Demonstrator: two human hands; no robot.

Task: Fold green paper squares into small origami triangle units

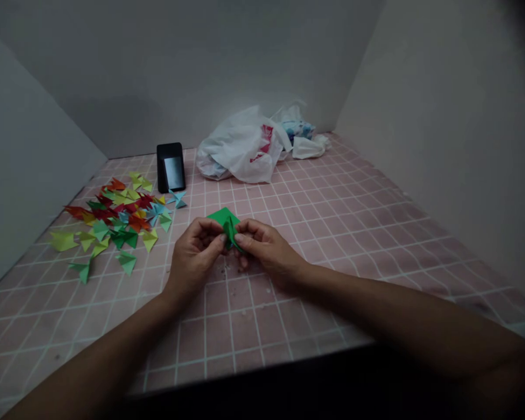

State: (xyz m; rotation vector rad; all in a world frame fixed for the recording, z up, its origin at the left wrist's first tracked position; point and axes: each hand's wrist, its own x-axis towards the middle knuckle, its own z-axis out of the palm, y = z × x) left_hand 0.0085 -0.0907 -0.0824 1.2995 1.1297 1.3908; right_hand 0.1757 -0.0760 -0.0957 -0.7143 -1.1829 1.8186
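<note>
Between my two hands is a small green folded paper (230, 230), its folds standing up in the middle. My left hand (196, 248) pinches its left side between thumb and fingers. On the other side, my right hand (266, 248) grips the right edge with its thumb on top. Just behind the fingertips a flat green paper (224, 213) shows its pointed far corner; I cannot tell whether it is joined to the piece I hold. My fingers cover the lower part of the folded paper.
Many-coloured folded paper pieces (126, 236) lie heaped at the left. Behind them a black phone-like device (170, 166) leans upright. White plastic bags (245, 146) and a blue patterned packet (298, 129) lie at the back. Pale walls enclose the pink checked tabletop (341, 227).
</note>
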